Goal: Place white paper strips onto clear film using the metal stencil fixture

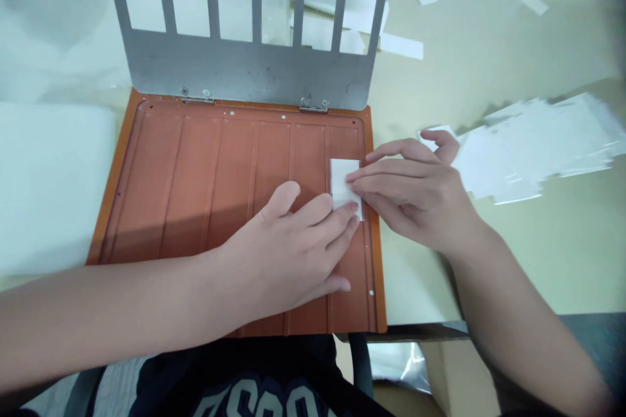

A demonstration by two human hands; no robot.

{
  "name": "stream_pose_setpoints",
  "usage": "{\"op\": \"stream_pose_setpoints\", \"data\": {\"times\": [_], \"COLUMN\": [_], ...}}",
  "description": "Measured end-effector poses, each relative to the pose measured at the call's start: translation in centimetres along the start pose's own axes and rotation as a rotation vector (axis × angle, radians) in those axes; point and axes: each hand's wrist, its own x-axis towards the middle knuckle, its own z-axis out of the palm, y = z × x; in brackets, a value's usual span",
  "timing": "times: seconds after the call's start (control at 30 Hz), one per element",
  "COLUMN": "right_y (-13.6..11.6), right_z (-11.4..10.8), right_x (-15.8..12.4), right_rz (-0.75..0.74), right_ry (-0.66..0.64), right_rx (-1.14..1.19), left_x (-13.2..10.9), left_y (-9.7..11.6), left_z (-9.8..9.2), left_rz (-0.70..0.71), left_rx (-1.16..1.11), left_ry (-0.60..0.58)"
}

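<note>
The left hand lies on an orange tray, fingers slightly apart, fingertips touching a white paper piece near the tray's right edge. The right hand reaches it from the right, fingers close together; whether they grip it, I cannot tell. Loose white papers lie nearby, and a hinged metal frame rises behind the tray.

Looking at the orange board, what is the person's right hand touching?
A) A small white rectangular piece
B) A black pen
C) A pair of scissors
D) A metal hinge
A. The fingertips of the right hand rest on a small white rectangular piece lying near the right edge of the orange ribbed board.
</note>
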Motion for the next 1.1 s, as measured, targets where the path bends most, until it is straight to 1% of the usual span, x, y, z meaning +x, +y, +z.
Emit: {"op": "stream_pose_setpoints", "data": {"times": [0.2, 0.5, 0.7, 0.9, 1.1], "right_y": [-0.08, -0.07, -0.11, -0.36, -0.52], "right_z": [0.0, 0.01, -0.15, -0.47, -0.66], "right_x": [-0.01, -0.09, -0.18, -0.16, -0.16], "right_rz": [0.014, -0.013, -0.024, 0.008, -0.023], "right_ry": [-0.005, -0.003, -0.024, -0.079, -0.084], "right_rx": [0.0, -0.025, -0.051, -0.071, -0.1], "left_x": [-0.02, -0.09, -0.09, -0.18, -0.02], "left_y": [0.08, -0.03, 0.03, -0.02, -0.49], "left_z": [0.0, 0.01, -0.08, 0.05, 0.03], "left_rz": [0.0, -0.003, -0.01, -0.011, 0.006], "left_rx": [0.009, 0.011, 0.015, -0.005, -0.066], "left_ry": [-0.007, -0.008, -0.003, -0.006, 0.001]}}
